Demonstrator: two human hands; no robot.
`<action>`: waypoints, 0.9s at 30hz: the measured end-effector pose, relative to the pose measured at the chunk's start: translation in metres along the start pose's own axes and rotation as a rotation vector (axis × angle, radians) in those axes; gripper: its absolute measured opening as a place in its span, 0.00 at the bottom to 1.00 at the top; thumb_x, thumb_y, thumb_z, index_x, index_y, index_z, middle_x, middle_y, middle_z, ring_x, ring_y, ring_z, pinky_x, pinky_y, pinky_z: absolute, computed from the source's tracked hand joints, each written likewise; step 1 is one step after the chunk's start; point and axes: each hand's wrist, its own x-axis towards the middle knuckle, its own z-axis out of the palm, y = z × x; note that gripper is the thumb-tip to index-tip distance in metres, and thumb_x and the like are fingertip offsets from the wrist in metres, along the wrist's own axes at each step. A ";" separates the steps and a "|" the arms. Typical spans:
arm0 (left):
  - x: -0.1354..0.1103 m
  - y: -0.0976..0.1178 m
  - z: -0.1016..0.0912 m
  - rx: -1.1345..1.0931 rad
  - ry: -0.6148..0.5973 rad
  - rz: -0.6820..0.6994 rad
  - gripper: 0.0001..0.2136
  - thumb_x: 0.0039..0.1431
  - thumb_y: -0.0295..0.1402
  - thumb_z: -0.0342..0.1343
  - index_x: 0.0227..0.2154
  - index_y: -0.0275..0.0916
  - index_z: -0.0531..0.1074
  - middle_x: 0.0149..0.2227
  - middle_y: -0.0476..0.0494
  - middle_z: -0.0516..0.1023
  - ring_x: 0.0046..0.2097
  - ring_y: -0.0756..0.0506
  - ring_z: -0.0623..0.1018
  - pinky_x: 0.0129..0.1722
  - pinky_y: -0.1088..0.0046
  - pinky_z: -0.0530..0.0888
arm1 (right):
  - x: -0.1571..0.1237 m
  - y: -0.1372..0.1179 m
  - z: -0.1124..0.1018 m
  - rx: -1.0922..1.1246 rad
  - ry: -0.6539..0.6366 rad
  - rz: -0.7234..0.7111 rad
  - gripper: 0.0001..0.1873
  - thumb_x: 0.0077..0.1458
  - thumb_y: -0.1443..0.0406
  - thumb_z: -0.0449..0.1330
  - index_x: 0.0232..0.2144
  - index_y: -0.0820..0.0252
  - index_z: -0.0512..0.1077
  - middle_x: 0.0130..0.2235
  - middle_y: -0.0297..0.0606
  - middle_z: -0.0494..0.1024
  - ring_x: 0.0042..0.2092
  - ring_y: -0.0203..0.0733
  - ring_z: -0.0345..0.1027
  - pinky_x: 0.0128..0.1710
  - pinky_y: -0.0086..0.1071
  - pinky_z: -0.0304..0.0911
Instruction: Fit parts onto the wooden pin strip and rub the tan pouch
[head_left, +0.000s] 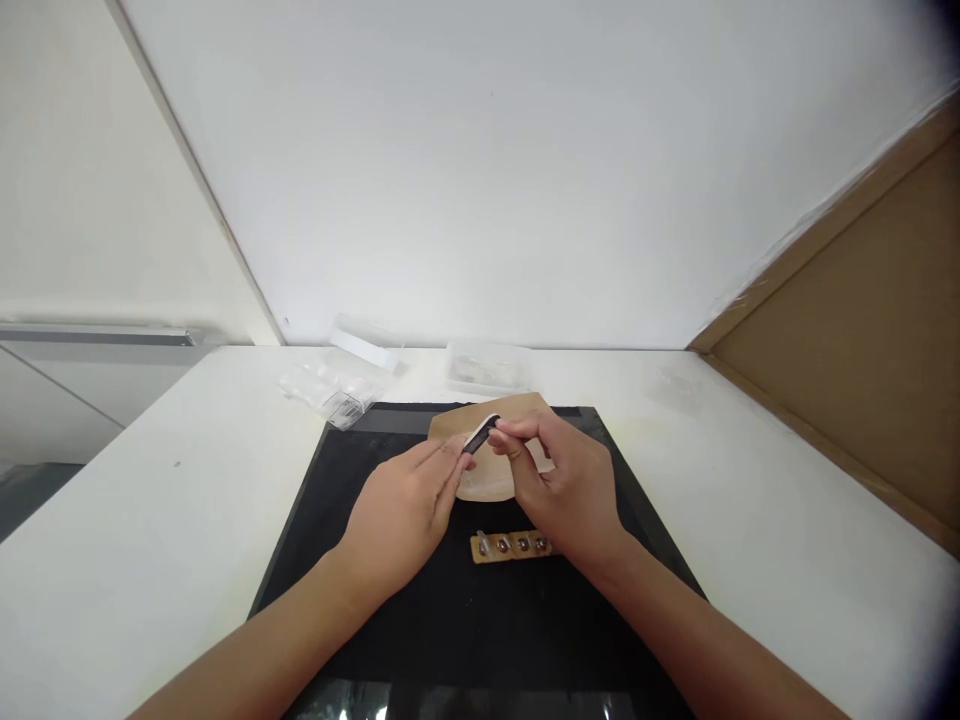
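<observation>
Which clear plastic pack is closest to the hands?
The clear box just behind the black mat; the crinkly pack lies farther left.

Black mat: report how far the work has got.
Looks done: a tan strip with four metal studs lies on the black mat. In hand: left hand and right hand pinch a small dark piece above a tan sheet. Left: that piece is not yet set down.
</observation>
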 end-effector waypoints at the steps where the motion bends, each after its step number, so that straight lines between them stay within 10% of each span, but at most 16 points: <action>1: 0.000 0.000 0.000 0.001 0.000 0.004 0.14 0.75 0.33 0.46 0.52 0.42 0.76 0.42 0.42 0.83 0.40 0.45 0.82 0.39 0.70 0.79 | 0.000 0.000 0.000 0.010 -0.001 0.018 0.07 0.68 0.60 0.60 0.37 0.54 0.76 0.36 0.34 0.84 0.35 0.40 0.77 0.36 0.34 0.69; 27: 0.000 -0.003 0.007 0.251 0.066 0.028 0.12 0.76 0.33 0.47 0.44 0.39 0.76 0.33 0.46 0.79 0.32 0.47 0.77 0.33 0.71 0.71 | 0.003 0.005 0.012 -0.189 -0.149 -0.101 0.07 0.65 0.69 0.53 0.33 0.56 0.66 0.30 0.33 0.81 0.29 0.42 0.71 0.40 0.39 0.53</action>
